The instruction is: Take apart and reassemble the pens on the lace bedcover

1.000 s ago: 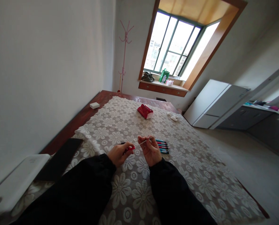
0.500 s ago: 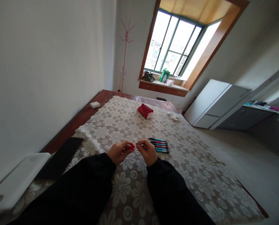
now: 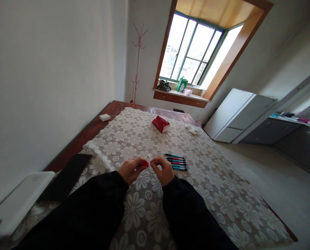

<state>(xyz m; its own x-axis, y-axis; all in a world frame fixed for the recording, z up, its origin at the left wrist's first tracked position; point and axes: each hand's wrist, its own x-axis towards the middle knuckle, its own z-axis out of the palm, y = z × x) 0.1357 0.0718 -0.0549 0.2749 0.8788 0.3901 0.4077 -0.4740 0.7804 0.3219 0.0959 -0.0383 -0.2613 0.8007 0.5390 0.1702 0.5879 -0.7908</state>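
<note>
One red pen part (image 3: 145,164) in hand; a row of pens (image 3: 179,163) laid out.
Your left hand (image 3: 130,170) pinches the part above the cloth-covered bench (image 3: 94,130); your right hand (image 3: 165,171), fingers curled, just beside, closure and contents indeterminable. Row: seemingly finished; red part: seemingly unfinished.

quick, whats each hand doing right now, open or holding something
Left hand: closed, pinching a small red piece.
Right hand: fingers curled beside the red piece; whether its grip holds anything cannot be told.
</note>
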